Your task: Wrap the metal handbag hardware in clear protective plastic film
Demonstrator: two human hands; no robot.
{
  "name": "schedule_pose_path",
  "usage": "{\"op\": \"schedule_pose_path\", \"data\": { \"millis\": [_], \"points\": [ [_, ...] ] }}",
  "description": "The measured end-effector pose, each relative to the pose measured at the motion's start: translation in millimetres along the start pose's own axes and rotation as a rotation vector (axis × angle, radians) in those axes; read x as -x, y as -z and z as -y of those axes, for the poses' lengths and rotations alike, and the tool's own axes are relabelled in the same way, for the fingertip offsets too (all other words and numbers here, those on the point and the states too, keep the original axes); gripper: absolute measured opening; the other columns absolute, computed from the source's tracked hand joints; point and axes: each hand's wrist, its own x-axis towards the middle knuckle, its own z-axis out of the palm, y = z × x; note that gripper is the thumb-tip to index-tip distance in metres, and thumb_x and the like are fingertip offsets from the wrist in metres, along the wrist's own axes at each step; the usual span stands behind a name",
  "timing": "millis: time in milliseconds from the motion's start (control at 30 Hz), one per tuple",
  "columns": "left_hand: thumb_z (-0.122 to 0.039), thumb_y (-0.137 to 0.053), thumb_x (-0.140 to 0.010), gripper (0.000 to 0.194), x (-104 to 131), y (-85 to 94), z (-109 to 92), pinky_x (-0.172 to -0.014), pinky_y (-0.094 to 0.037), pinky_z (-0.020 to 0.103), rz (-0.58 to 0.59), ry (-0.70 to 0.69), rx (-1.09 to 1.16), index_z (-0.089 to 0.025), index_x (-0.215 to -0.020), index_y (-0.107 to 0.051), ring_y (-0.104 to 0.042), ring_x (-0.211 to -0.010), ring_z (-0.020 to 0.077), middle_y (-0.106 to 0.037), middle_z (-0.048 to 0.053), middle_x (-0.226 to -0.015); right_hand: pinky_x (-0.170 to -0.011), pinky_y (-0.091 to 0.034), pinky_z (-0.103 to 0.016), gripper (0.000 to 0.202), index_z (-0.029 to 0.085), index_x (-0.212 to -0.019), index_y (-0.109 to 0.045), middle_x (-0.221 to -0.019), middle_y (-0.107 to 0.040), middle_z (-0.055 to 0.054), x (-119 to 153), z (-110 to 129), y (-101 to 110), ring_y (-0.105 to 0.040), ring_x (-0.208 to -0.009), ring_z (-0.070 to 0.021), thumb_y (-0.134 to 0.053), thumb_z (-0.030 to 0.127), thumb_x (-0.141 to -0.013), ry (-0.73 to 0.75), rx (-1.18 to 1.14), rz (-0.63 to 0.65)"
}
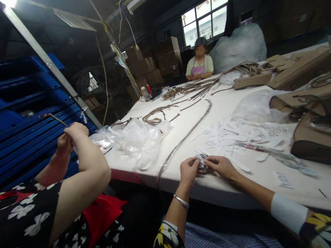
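Note:
My left hand (pixel 189 170) and my right hand (pixel 223 166) meet at the front edge of the white table (pixel 182 138). Between their pinched fingertips is a small dark item in clear plastic (pixel 202 160); its exact shape is too small to tell. A long brown strap (pixel 185 135) runs across the table just left of my left hand. Beyond my right hand lies a scatter of white paper tags (pixel 231 133), with a tool with a reddish part (pixel 250 145) among them.
Brown bags (pixel 324 138) stand at the right. Crumpled clear plastic (pixel 138 140) and more brown straps (pixel 152 117) lie left and farther back. A co-worker's arms (pixel 87 163) are close on the left, holding a thin strip. Another person (pixel 199 66) sits at the far side.

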Motion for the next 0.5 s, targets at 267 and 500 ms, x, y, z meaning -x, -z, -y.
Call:
{"op": "schedule_pose_path", "data": {
  "millis": [267,500],
  "points": [
    [-0.035,-0.066,-0.080,0.035,4.4,3.0,1.3,-0.062,-0.061,0.028,0.003,-0.062,0.018,-0.009,-0.104,-0.071,-0.071,-0.081,0.0213,-0.075,0.012,-0.090,-0.062,-0.048,-0.029,0.032,0.020,-0.072,-0.068,-0.060,-0.067,0.000,-0.5,3.5,0.2,-0.063,-0.057,-0.0181,-0.055,0.047,-0.082,-0.013,-0.013,-0.012],
    [-0.032,-0.064,-0.080,0.027,13.2,2.1,-8.8,-0.056,-0.058,0.024,0.037,-0.124,-0.099,-0.015,-0.098,-0.075,-0.071,-0.077,0.0197,-0.074,0.008,-0.095,-0.061,-0.051,-0.028,0.032,0.019,-0.076,-0.069,-0.063,-0.068,-0.001,-0.4,-0.7,1.1,-0.064,-0.058,-0.0178,-0.056,0.048,-0.082,-0.033,-0.066,0.013]
  ]
}}
